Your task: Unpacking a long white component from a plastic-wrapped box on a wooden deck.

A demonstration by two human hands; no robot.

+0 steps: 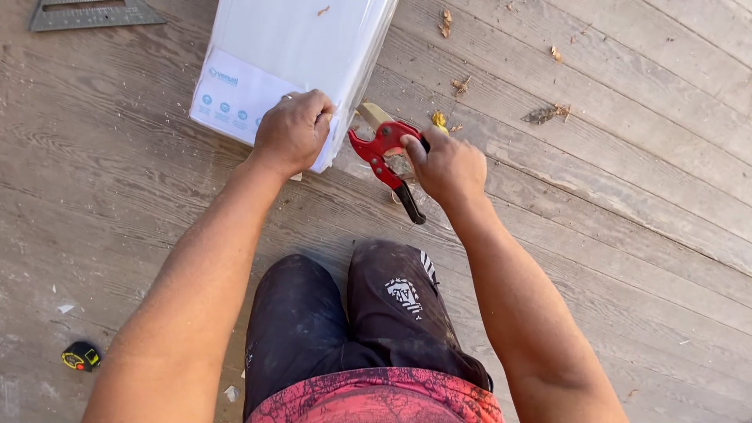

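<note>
on the weathered deck boards (627,235) just past the knees, the right hand (446,166) is clenched round a red ratchet cutter (381,150). the left hand (291,131) presses the white panel bundle (298,55), seemingly light, stiff, slick; best gripped at its edges.

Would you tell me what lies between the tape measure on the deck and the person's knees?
In the head view, only the left forearm crosses above that stretch; under it, between the tape measure and the knees, are bare deck boards.
</note>
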